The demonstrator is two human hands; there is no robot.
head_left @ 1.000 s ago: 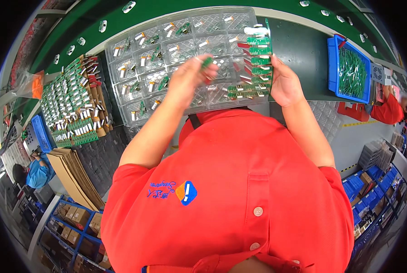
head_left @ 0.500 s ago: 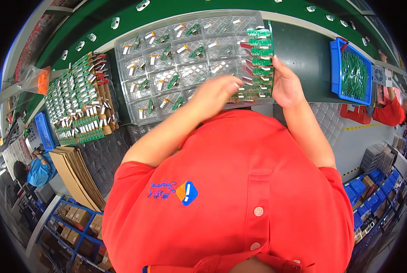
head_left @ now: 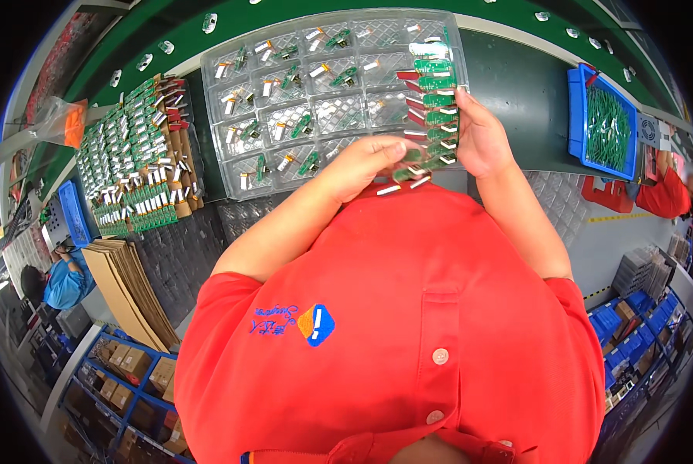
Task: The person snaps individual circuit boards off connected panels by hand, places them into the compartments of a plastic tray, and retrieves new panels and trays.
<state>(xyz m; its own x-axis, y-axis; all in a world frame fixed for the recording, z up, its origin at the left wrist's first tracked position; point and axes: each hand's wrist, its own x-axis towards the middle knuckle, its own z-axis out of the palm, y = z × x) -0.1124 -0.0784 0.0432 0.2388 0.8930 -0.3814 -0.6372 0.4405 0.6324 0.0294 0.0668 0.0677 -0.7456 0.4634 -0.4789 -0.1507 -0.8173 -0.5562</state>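
Upright over the tray's right part stands a strip of joined green circuit boards [head_left: 439, 83] with white and dark red parts along its left side. My right hand [head_left: 482, 139] grips the strip's right edge, thumb up along it. At the strip's lower end my left hand [head_left: 369, 161] is closed, thumb and fingers pinching a small green circuit board [head_left: 414, 164] that is blurred. White parts show just below it. The clear plastic tray [head_left: 313, 106] has many pockets, most with a small green board and white part; its lower right is hidden by my left hand.
To the left lies a stack of populated green board panels [head_left: 126, 158] on cardboard. A blue bin [head_left: 574, 116] of green strips stands at right. Beyond the tray runs a green belt [head_left: 284, 11] with small white pieces. Cardboard sheets [head_left: 126, 290] lean at lower left. Other people work farther off.
My left hand has drawn slightly down, and the lowest boards have shifted and tilted with it. The strip has moved a little left in view. My right hand keeps its grip.
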